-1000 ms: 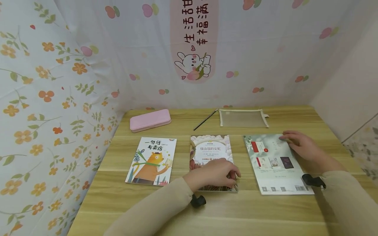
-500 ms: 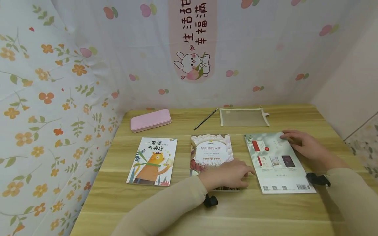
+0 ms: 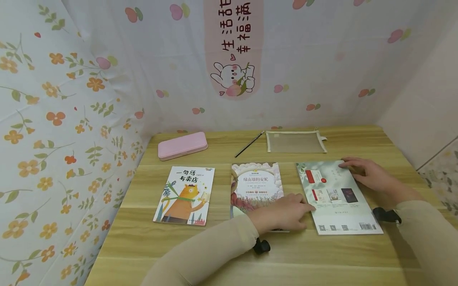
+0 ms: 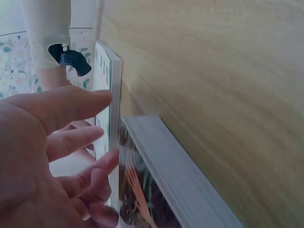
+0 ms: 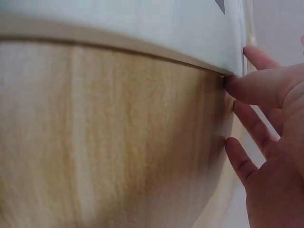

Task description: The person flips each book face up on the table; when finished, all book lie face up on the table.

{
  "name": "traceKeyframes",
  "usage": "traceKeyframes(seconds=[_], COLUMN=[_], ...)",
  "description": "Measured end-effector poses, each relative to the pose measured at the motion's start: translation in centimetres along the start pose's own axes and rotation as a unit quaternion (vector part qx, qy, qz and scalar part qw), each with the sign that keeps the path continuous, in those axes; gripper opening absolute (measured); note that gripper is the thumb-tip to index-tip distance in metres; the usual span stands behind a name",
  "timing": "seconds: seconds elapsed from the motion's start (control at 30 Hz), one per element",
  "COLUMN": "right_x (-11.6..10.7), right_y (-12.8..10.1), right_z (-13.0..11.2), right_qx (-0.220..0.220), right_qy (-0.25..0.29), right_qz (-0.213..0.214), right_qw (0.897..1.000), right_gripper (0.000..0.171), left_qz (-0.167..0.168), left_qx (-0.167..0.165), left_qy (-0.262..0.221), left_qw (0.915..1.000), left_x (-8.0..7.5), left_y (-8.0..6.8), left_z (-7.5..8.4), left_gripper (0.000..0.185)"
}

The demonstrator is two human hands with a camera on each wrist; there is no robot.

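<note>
Three books lie in a row on the wooden table [image 3: 222,250]. My left hand [image 3: 291,210] rests on the lower right corner of the middle book [image 3: 255,182], and its straight fingertips touch the left edge of the pale green book [image 3: 336,198]. In the left wrist view the fingers [image 4: 80,107] meet that thin book's edge [image 4: 113,99] beside the thicker middle book [image 4: 166,175]. My right hand [image 3: 361,171] lies flat on the green book's top right corner. The right wrist view shows its thumb [image 5: 259,88] against the book's edge [image 5: 142,47]. An orange-cat book [image 3: 184,195] lies untouched to the left.
At the back of the table lie a pink pencil case [image 3: 182,145], a dark pen [image 3: 249,144] and a mesh zip pouch [image 3: 295,143]. Floral cloth [image 3: 53,119] hangs along the left and back. A plain wall [image 3: 422,99] stands on the right.
My left hand has slid right across the middle book until its fingertips reach the green book's left edge. The right hand has stayed on the green book's top right corner.
</note>
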State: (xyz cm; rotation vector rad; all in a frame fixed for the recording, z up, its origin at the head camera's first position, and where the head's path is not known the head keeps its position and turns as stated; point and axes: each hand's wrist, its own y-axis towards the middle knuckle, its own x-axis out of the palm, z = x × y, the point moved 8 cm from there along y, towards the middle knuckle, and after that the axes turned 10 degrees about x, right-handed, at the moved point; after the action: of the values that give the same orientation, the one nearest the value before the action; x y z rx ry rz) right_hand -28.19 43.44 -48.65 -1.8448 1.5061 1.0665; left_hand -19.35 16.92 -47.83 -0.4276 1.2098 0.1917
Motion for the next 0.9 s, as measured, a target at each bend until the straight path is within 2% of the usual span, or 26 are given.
traceKeyframes(seconds=[0.33,0.47,0.7,0.77,0.9], right_x=[0.1,-0.3,-1.1,-1.3,-1.8], right_y=[0.6,0.6,0.9,0.8,0.3], right_z=[0.2,0.4,1.2,1.4,1.7], right_qx=[0.039,0.051,0.103,0.097,0.060], right_qy=[-0.016,-0.024,-0.026,-0.019,-0.002], right_qz=[-0.003,-0.005,-0.020,-0.016,0.004], right_qw=[0.999,0.998,0.994,0.995,0.998], right_gripper=[0.039,0.042,0.044,0.045,0.046], left_qz=[-0.002,-0.013,-0.021,-0.020,-0.017], left_qx=[-0.021,-0.017,-0.015,-0.015,-0.017], left_qy=[0.038,0.033,0.022,0.020,0.011], left_qw=[0.9991,0.9992,0.9994,0.9995,0.9997], left_x=[0.1,0.2,0.0,0.1,0.1], left_y=[-0.1,0.2,0.4,0.4,0.5], left_z=[0.3,0.3,0.1,0.0,-0.1], left_gripper=[0.058,0.067,0.073,0.074,0.074])
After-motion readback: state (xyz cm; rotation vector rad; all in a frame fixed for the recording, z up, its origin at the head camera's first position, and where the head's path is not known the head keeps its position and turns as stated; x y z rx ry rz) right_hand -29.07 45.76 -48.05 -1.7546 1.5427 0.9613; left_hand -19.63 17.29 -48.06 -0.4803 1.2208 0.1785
